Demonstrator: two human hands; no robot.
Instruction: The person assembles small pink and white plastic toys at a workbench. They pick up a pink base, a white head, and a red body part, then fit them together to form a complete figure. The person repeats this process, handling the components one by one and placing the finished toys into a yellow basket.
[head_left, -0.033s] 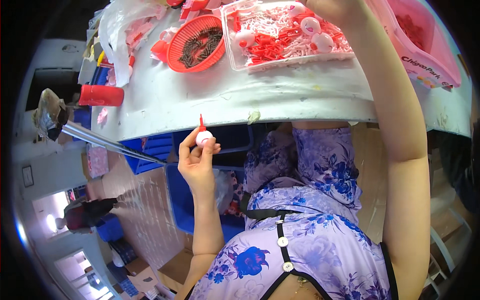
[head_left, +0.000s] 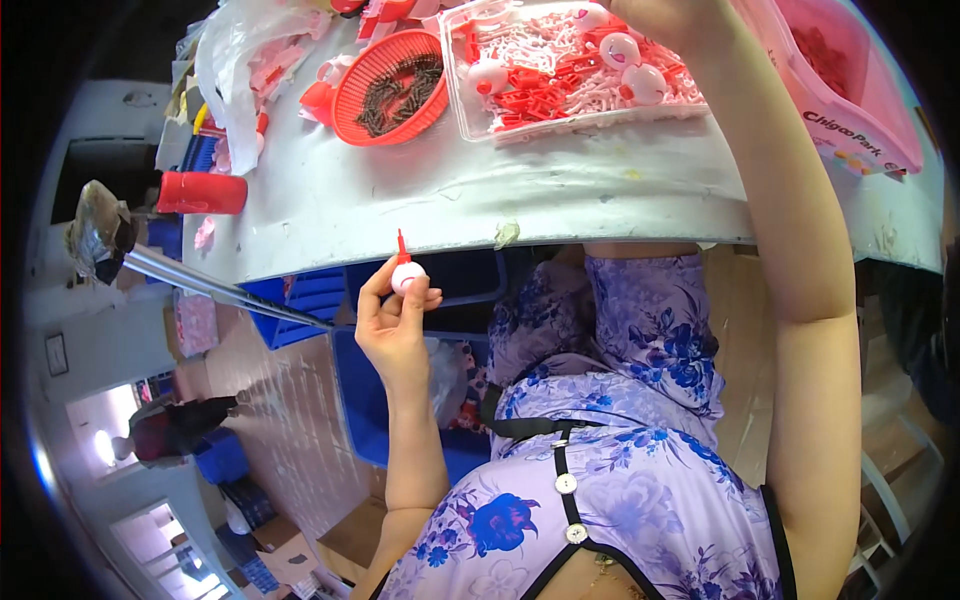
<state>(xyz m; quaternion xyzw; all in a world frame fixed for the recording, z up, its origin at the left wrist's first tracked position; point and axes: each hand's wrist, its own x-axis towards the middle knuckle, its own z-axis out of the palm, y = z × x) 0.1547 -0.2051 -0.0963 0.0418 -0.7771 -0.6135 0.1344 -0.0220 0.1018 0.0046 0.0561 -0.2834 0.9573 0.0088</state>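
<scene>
My left hand [head_left: 392, 318] is closed, pinching a small white ball [head_left: 407, 279] between thumb and fingers just off the table's front edge. From the ball's top a thin red pointed stem [head_left: 403, 245] sticks up. My right hand [head_left: 672, 18] reaches to the far side of a clear plastic tray [head_left: 590, 122]; the upper edge of the picture cuts it off, so its fingers are hidden. Red, pink and white small plastic parts [head_left: 560, 75] fill the tray. Several white balls with red ends lie among them, one ball [head_left: 487, 77] at the left.
Left of the tray stands a red basket [head_left: 350, 125] holding dark screw-like pieces [head_left: 400, 95]. A pink bin [head_left: 865, 135] with red parts is at the right. Further left lie a red cylinder [head_left: 202, 193] and a plastic bag [head_left: 235, 80]. Blue crates [head_left: 350, 400] stand below the table edge.
</scene>
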